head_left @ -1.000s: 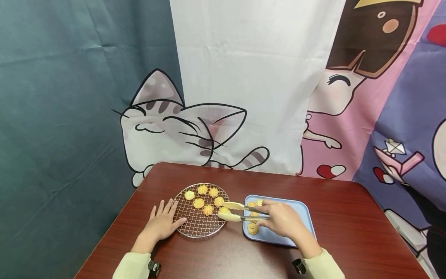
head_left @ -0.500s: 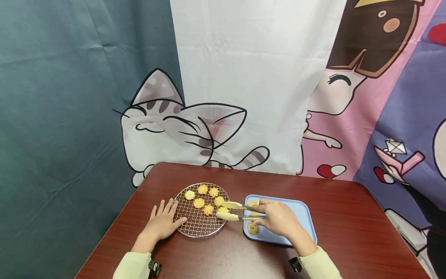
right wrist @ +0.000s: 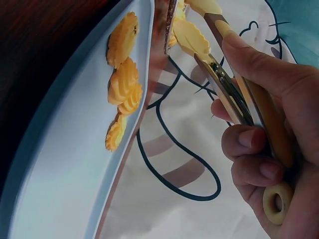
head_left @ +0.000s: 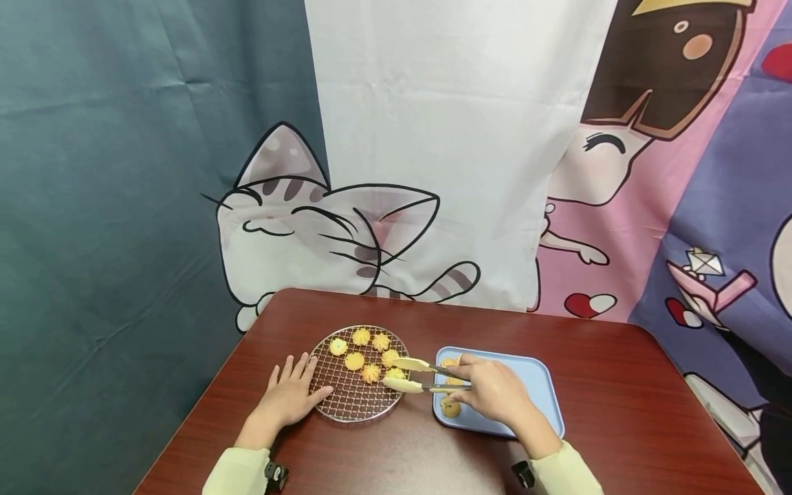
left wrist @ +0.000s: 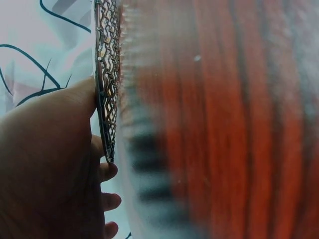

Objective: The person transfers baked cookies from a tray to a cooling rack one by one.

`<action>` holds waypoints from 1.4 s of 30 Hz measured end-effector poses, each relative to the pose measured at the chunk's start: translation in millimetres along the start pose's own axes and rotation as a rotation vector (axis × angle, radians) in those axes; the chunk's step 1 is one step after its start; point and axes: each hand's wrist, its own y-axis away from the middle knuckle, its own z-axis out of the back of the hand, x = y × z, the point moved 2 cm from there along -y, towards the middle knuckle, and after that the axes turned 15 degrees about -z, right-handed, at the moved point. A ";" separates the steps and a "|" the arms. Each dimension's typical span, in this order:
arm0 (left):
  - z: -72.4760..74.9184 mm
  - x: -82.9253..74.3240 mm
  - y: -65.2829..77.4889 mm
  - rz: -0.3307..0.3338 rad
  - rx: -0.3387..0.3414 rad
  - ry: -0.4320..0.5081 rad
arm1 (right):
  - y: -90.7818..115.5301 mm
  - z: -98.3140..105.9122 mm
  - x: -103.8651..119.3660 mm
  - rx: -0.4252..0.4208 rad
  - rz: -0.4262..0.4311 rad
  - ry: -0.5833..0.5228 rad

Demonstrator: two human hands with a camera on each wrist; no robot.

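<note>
My right hand (head_left: 500,393) grips cream-tipped tongs (head_left: 403,385), reaching left past the tray. The tong tips stand apart on either side of a yellow cookie (head_left: 396,375) at the right edge of a round wire rack (head_left: 346,402); whether they touch it I cannot tell. In the right wrist view, fingers curl around the tongs' handles (right wrist: 271,119). My left hand (head_left: 287,400) lies with spread, straight fingers against the rack's left rim; in the left wrist view its thumb meets the rim (left wrist: 103,99). Several other cookies (head_left: 355,361) sit on the rack.
A pale blue rectangular tray (head_left: 538,385) lies right of the rack, with several cookies (head_left: 450,406) along its left side, partly under the right hand and tongs. Both stand on a dark red wooden table (head_left: 383,454). Printed cloths (head_left: 464,137) hang behind the table.
My right hand and the tongs have shifted slightly left, the tips coming further over the cookie at the rack's edge. The left hand has stayed in place.
</note>
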 end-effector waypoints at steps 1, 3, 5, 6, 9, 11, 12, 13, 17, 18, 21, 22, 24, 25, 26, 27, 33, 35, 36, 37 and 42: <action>-0.2 0.3 -0.1 0.000 -0.001 0.001 | 0.2 0.2 0.1 0.004 -0.004 -0.003; -0.8 1.2 -0.3 0.001 -0.001 0.004 | 0.6 0.2 0.1 0.010 -0.012 -0.008; -1.1 1.7 -0.5 -0.001 -0.003 0.005 | 1.1 0.9 0.7 0.013 -0.018 -0.018; -1.3 1.9 -0.5 -0.001 -0.003 0.005 | 1.5 1.2 0.8 0.015 -0.023 -0.025; -1.5 1.7 -0.8 -0.005 -0.006 0.009 | 3.4 1.1 0.2 0.018 -0.041 -0.036; -1.6 1.2 -0.7 -0.005 -0.008 0.012 | 5.1 1.1 -0.6 0.020 -0.056 -0.043; -1.8 1.0 -0.8 -0.005 -0.008 0.013 | 6.0 0.9 -1.3 0.022 -0.064 -0.048; -1.9 0.7 -0.8 -0.004 -0.008 0.013 | 7.0 1.0 -2.0 0.021 -0.071 -0.049; -2.2 0.0 -0.5 0.002 -0.004 0.013 | 11.0 1.4 -6.1 0.016 -0.090 -0.065; -2.1 -0.1 -0.3 0.004 -0.004 0.013 | 12.3 1.6 -7.7 0.015 -0.096 -0.068; -0.6 -1.2 0.6 0.005 -0.007 0.020 | 16.5 1.8 -13.3 0.014 -0.111 -0.071; 0.1 -1.5 0.9 0.006 -0.010 0.024 | 18.1 2.1 -15.4 0.015 -0.114 -0.073; 1.3 -1.9 1.7 0.006 -0.016 0.033 | 21.4 3.1 -19.6 0.018 -0.120 -0.077; 2.0 -2.0 1.9 0.006 -0.019 0.038 | 23.1 3.9 -21.8 0.017 -0.121 -0.080; 2.7 -2.0 2.2 0.005 -0.022 0.040 | 24.7 4.6 -24.0 0.017 -0.119 -0.086; 3.2 -1.7 2.5 0.009 -0.019 0.040 | 26.5 5.3 -26.3 0.019 -0.124 -0.088; 5.7 0.8 4.0 0.016 -0.017 0.028 | 35.2 13.3 -41.0 0.056 -0.238 -0.075; 6.2 1.1 4.3 0.014 -0.020 0.029 | 37.0 16.5 -46.8 0.062 -0.277 -0.068; 6.6 0.9 4.7 0.015 -0.021 0.032 | 37.8 18.0 -49.7 0.063 -0.287 -0.065; 7.0 0.8 4.8 0.015 -0.023 0.033 | 38.9 19.4 -52.5 0.060 -0.295 -0.065; 9.9 -0.2 7.8 0.018 -0.015 0.039 | 45.6 23.6 -66.1 0.039 -0.302 -0.055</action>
